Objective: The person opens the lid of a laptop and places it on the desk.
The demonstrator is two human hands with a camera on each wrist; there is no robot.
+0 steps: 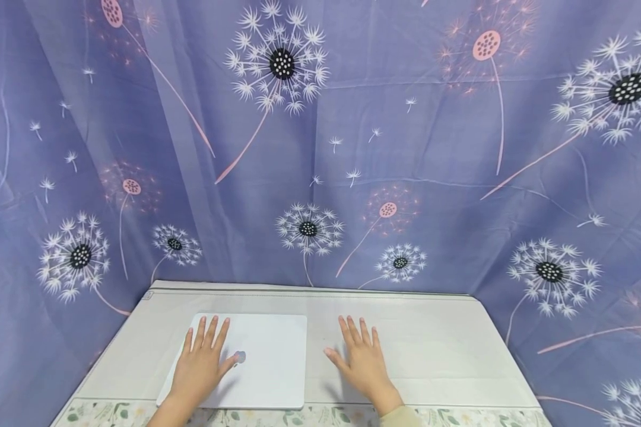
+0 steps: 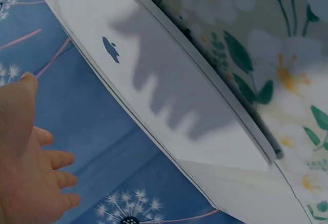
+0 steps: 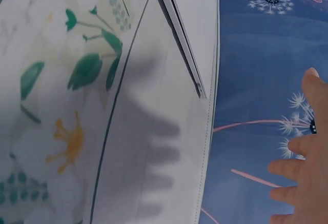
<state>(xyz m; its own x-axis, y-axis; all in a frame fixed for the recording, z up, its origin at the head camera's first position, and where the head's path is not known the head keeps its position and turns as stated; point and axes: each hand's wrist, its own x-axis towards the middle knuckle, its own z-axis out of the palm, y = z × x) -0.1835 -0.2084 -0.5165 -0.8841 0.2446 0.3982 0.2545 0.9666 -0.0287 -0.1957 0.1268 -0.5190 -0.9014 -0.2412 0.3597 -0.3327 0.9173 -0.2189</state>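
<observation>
A closed silver laptop (image 1: 272, 362) with a dark apple logo (image 2: 110, 49) on its lid lies flat on the left part of the table. Over its left half hovers my left hand (image 1: 200, 365), fingers straight and spread, its shadow falling on the lid in the left wrist view. To the right of the laptop, my right hand (image 1: 364, 362) is held above the pale mat with fingers spread and holding nothing. Its shadow shows on the mat beside the laptop's edge (image 3: 187, 44) in the right wrist view.
A pale mat (image 1: 432, 344) covers the table. Along the near edge runs a floral cloth (image 1: 448, 417) with green leaves and yellow-centred flowers. A blue-purple curtain (image 1: 352, 136) printed with dandelions hangs behind the table and down both sides.
</observation>
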